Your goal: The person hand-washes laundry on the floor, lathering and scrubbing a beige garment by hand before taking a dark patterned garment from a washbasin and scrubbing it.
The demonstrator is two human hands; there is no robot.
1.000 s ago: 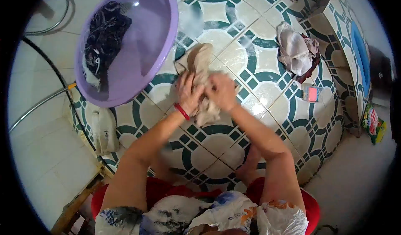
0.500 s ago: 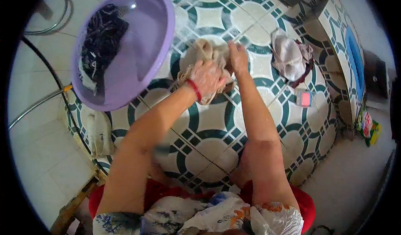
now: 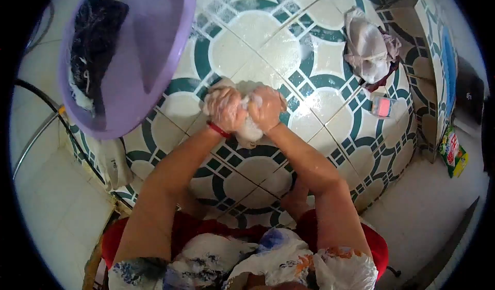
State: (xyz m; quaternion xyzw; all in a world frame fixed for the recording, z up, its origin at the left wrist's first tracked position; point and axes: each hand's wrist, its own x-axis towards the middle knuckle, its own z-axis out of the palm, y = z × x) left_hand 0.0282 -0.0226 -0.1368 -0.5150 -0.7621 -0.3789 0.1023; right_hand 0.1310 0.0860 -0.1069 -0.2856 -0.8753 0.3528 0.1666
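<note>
A wet beige cloth (image 3: 249, 131) is bunched up on the tiled floor in front of me. My left hand (image 3: 225, 108), with a red band at the wrist, has its fingers wrapped round the left part of the cloth. Close beside it on the right, my right hand (image 3: 265, 108) grips the other part, also with curled fingers. Whitish suds show on both hands. Much of the cloth is hidden under them.
At the upper left a purple basin (image 3: 180, 37) holds dark clothes (image 3: 95, 42). Below it stands a whitish jug (image 3: 112, 163). White and maroon cloths (image 3: 367, 47), a pink bar in a clear box (image 3: 382, 106) and a green packet (image 3: 452, 153) are on the right.
The cloth has been gathered into a smaller bunch. My right hand has come down and left onto it and closed; my left hand has shifted left. The view has moved too.
</note>
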